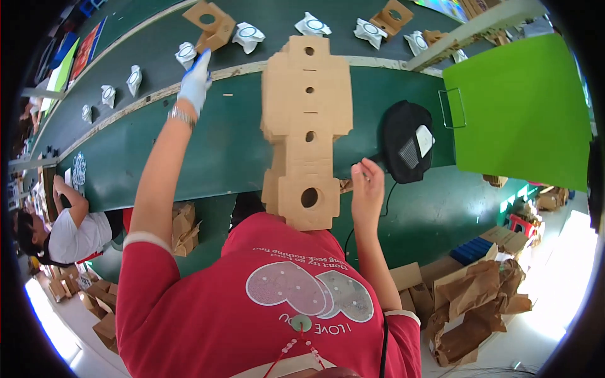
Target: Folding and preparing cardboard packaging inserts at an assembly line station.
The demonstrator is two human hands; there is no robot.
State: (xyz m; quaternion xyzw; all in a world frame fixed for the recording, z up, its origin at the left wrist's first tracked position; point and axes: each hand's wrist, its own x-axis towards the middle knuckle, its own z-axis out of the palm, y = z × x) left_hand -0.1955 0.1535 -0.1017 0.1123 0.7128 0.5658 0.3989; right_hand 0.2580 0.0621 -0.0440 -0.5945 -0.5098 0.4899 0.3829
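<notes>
My left hand (196,82), in a white and blue glove, reaches over the conveyor's near edge. Its fingers stretch out to the lower edge of a folded cardboard insert (217,33) with a round hole; whether they touch it is hard to tell. A white-wrapped piece with a round ring mark (186,55) lies just left of those fingers. My bare right hand (368,183) hovers by the table's front edge, fingers loosely bent and nothing visible in them. Beside it, a stack of flat die-cut cardboard blanks (296,164) with holes runs across the table and over its front edge.
The dark conveyor (161,47) carries several white-wrapped pieces and another folded insert (391,17). Right of the stack sit a black mesh device (408,142) with a cable and a green board (517,113). Cartons (472,296) stand lower right. Another person (82,233) sits at left.
</notes>
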